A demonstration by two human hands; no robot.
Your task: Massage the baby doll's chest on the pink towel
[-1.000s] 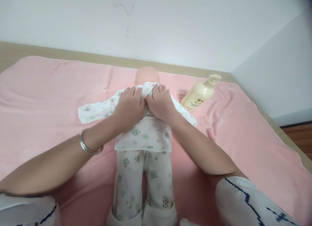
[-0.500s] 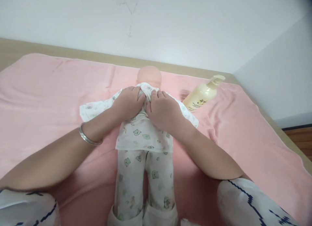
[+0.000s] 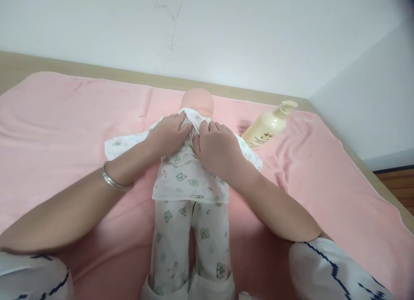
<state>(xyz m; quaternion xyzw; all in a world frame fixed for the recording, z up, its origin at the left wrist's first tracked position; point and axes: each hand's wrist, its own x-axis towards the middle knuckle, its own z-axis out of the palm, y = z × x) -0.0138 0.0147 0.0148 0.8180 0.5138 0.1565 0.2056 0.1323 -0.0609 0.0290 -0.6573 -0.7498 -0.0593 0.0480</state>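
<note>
White printed shirt (image 3: 192, 187): covering doll (image 3: 197, 100)
Left hand (image 3: 170, 134), right hand (image 3: 218, 149): touching upper shirt, cannot tell whether gripping
Yellow pump bottle (image 3: 267, 126): resting on pink blanket (image 3: 326, 166)

The bald doll (image 3: 197, 99) lay stretched out on the pink blanket (image 3: 71, 114), head farthest away; its white, animal-printed shirt (image 3: 194, 183) was rumpled below the neck, sleeves spread wide; matching trousers (image 3: 173, 239) covered both legs.

doll (image 3: 190, 185) on blanket (image 3: 71, 114) | pump bottle (image 3: 265, 128) right of doll | wall (image 3: 226, 36) behind blanket
</note>
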